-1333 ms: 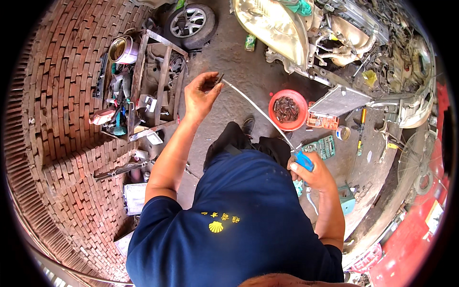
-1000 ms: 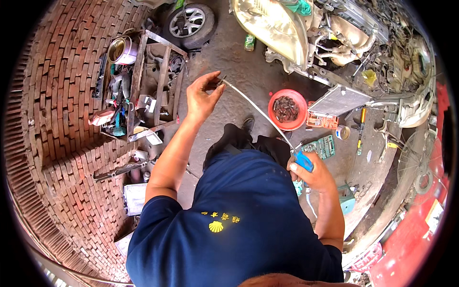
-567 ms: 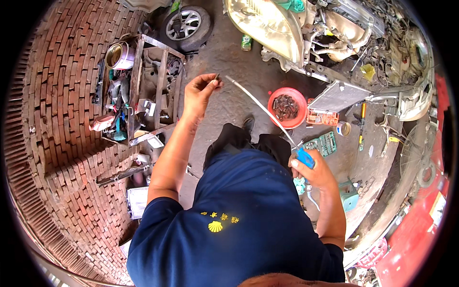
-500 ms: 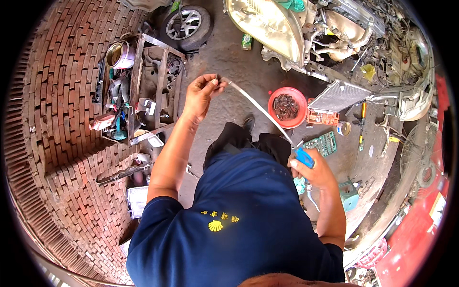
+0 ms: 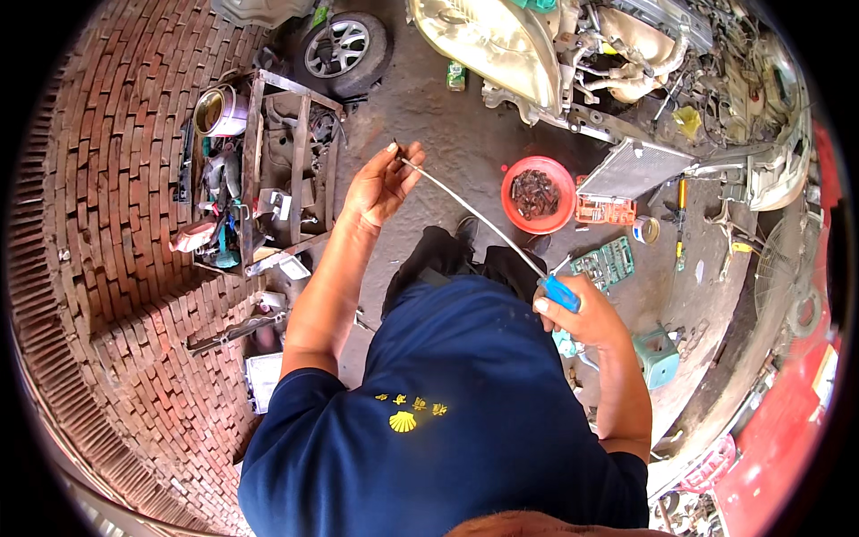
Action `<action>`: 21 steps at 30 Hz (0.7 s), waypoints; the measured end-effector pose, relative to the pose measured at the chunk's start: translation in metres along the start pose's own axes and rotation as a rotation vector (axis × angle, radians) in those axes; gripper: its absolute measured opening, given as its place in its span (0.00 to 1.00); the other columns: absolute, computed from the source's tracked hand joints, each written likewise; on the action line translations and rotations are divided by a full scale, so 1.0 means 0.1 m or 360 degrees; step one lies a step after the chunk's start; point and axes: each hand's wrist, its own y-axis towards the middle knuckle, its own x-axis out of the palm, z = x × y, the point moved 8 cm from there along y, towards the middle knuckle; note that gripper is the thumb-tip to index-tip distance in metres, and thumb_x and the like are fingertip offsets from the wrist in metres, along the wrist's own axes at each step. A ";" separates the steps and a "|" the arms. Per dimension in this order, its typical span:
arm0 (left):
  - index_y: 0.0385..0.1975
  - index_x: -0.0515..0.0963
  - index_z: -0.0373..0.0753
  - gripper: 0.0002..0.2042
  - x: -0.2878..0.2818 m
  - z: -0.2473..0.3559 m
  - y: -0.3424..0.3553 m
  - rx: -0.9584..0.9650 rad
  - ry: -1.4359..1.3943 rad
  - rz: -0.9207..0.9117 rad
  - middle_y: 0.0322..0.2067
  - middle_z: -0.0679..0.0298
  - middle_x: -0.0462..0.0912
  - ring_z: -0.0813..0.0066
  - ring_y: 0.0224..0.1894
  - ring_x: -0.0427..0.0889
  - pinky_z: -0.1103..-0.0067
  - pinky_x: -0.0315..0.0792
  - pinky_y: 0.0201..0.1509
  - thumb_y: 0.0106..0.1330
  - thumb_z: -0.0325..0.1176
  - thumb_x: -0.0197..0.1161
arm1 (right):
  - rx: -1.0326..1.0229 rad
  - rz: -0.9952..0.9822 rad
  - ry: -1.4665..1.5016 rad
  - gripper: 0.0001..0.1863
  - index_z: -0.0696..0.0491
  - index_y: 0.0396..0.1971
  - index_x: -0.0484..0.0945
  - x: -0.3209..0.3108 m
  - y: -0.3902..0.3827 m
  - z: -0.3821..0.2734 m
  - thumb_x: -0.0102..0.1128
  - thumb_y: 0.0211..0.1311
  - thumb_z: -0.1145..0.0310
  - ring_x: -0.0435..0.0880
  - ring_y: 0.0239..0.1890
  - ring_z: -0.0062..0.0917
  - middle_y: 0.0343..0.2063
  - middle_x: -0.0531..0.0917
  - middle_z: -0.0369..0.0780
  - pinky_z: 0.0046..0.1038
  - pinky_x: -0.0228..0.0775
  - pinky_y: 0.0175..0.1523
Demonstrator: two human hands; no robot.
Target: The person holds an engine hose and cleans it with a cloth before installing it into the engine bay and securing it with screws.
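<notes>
Right hand (image 5: 580, 315): closed around the blue handle of a long screwdriver (image 5: 474, 215), low in the head view, just in front of the dark blue shirt.

Long screwdriver: thin metal shaft running up and to the left from the blue handle, crossing above the dark trousers and the grey floor; far tip at the fingertips of the left hand.

Left hand (image 5: 378, 186): arm stretched forward, fingers curled, thumb and fingertips pinched at the shaft's tip. Whether a small part sits between the fingers cannot be told.

Socket set (image 5: 605, 263): green open case on the floor, just right of the right hand.

Teal box (image 5: 659, 356): on the floor, right of the right forearm.

Red bowl (image 5: 537, 193): round, filled with dark small parts, on the floor beyond the shaft.

Orange crate (image 5: 605, 209): touching or just beside the bowl, to its right, below a tilted grey radiator panel (image 5: 633, 168).

Metal rack (image 5: 268, 170): left of the left hand, on the brick paving, carrying tools and a tin can (image 5: 218, 109).

Wheel (image 5: 345, 45): lying at the far top, beside the stripped car front (image 5: 555, 45).
</notes>
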 end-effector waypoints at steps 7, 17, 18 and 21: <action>0.51 0.84 0.36 0.10 -0.03 -0.07 0.08 -0.0056 -0.0083 -0.0107 0.43 0.65 0.86 0.74 0.46 0.84 0.76 0.79 0.46 0.81 0.36 0.65 | -0.0005 0.0018 0.0056 0.16 0.56 0.32 0.83 0.03 -0.01 0.11 0.68 0.72 0.57 0.81 0.21 0.18 0.19 0.84 0.35 0.26 0.72 0.30; 0.59 0.82 0.33 0.14 0.36 0.19 -0.08 0.0589 0.0967 -0.0200 0.46 0.67 0.83 0.79 0.46 0.81 0.76 0.79 0.52 0.83 0.34 0.62 | -0.0015 0.0046 0.0030 0.17 0.57 0.32 0.85 -0.03 -0.03 0.11 0.68 0.69 0.57 0.85 0.25 0.21 0.20 0.85 0.37 0.27 0.76 0.33; 0.60 0.81 0.33 0.14 0.38 0.20 -0.09 0.0599 0.1024 -0.0210 0.46 0.67 0.83 0.79 0.46 0.81 0.75 0.80 0.53 0.83 0.34 0.62 | -0.0016 0.0045 0.0018 0.17 0.57 0.32 0.85 -0.03 -0.02 0.10 0.68 0.69 0.57 0.85 0.25 0.21 0.20 0.85 0.37 0.27 0.76 0.33; 0.64 0.79 0.32 0.16 0.43 0.21 -0.11 0.0614 0.1146 -0.0267 0.47 0.66 0.83 0.78 0.48 0.82 0.74 0.82 0.56 0.83 0.32 0.61 | -0.0017 0.0047 -0.0008 0.16 0.57 0.33 0.85 -0.04 -0.02 0.10 0.69 0.70 0.57 0.85 0.25 0.21 0.20 0.85 0.37 0.27 0.75 0.33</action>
